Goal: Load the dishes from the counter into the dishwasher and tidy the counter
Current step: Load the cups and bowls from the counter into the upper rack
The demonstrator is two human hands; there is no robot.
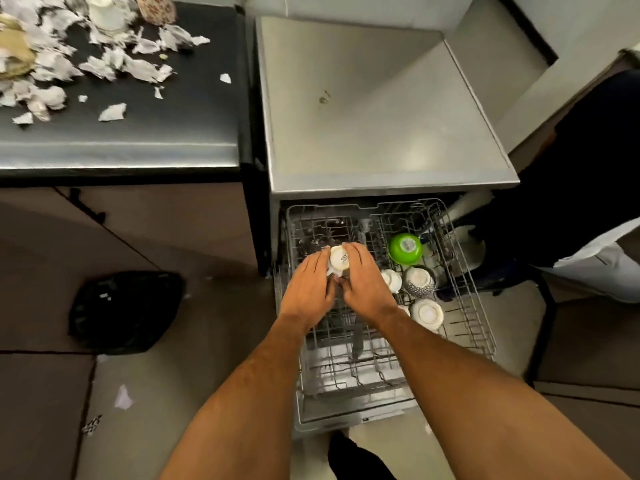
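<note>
Over the rack: both hands meet on a white cup (338,259) above the left half of the pulled-out rack (478,327).
Left hand (311,285): fingers lie along the cup's left side, holding it.
Right hand (363,282): fingers curl over the cup's right side, holding it too; the thumbs come close together just below the cup.
Cup: upside down or tilted, its base with dark print turned up toward the camera; whether it already touches the rack wires I cannot tell, since the hands cover its lower part.
Rack contents: a green bowl (405,248) sits upside down toward the back right; near it stand a patterned cup (419,280), a small white cup (392,280) and, nearer the front, another white cup (426,314), all bottom up.
Dishwasher: its steel top (381,133) lies behind the rack.
Table (138,133): to the left, dark-topped, strewn with torn paper (104,60) at its far left; a white cup (105,12) and a patterned container (156,6) stand at its back edge, blurred.
Floor: a black bag (124,310) lies left of the dishwasher, with a paper scrap (123,398) nearer the camera.
</note>
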